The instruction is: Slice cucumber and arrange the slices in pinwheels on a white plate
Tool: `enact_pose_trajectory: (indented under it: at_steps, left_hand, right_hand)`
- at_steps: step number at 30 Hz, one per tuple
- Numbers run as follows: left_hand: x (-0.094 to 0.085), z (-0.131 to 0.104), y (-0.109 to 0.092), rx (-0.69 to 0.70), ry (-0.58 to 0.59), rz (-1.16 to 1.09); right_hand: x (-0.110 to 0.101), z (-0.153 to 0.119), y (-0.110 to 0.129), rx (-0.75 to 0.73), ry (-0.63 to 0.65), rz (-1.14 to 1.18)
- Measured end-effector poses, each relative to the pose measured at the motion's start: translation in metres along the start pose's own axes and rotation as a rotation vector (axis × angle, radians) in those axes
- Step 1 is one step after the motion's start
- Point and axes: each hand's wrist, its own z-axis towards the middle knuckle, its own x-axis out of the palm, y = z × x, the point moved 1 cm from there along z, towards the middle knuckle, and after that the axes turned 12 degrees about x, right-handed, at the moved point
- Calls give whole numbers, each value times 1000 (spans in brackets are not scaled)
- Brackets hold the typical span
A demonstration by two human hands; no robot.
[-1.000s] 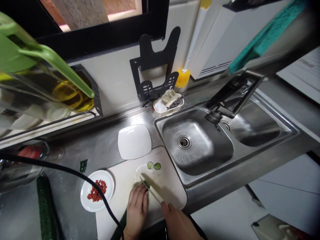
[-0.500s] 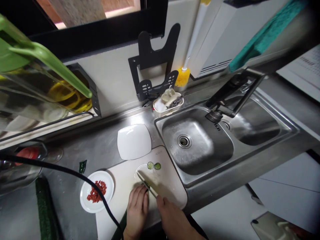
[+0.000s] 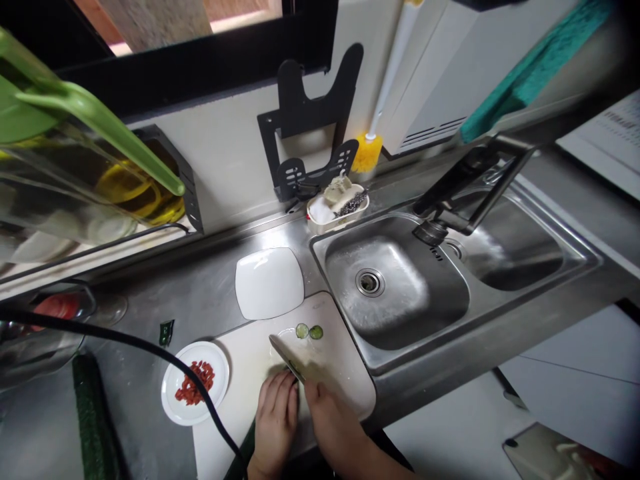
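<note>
- Cucumber (image 3: 249, 440) under the left hand at 7 o'clock, clock centred on the cutting board (image 3: 345, 380), 12 facing the wall; lies slantwise, mostly covered by the hand.
- Left hand (image 3: 276, 413) at 6 o'clock: fingers bunched side by side, pressing down on the cucumber close to its cut end.
- Right hand (image 3: 335, 423) at 4 o'clock: fingers curled round the handle of the knife (image 3: 285, 355); grip itself hidden. Blade tip points to about 11; blade beside the left fingertips, contact with them cannot be told.
- Second cucumber (image 3: 93, 413) just below 9 o'clock, on the steel tabletop (image 3: 135, 393), far end toward 12.
- Round plate (image 3: 170, 393) at 9 o'clock, meeting the board's edge; chopped red pieces (image 3: 187, 393) on it. Black cable (image 3: 100, 329) crosses the view in front.
- Two round slices (image 3: 316, 331) at 1 o'clock, flat on the board, side by side.
- Dark green scrap (image 3: 166, 331) between 9 and 10 o'clock, on the tabletop.
- Square white plate (image 3: 269, 283) at 12 o'clock, at the board's far edge.
- Sink (image 3: 345, 313) at 2 o'clock; black faucet (image 3: 465, 190) beyond it.
- Sponge tub (image 3: 340, 223) at 1 o'clock, by the wall.
</note>
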Motion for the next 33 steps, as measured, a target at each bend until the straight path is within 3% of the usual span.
enact_pose_trajectory:
  at_steps: [7, 11, 17, 33]
  left_hand:
    - [-3, 1, -2, -11, 18, -6]
    - [-5, 2, -2, -11, 19, -25]
    - [-5, 2, -2, -18, -11, -31]
    - [-4, 1, -1, -3, -10, 17]
  right_hand:
    - [6, 0, -13, -21, -16, 51]
    - [5, -18, -32, 27, -41, 22]
    - [12, -47, -51, -29, 26, -23]
    - [28, -53, -55, -64, 3, -46]
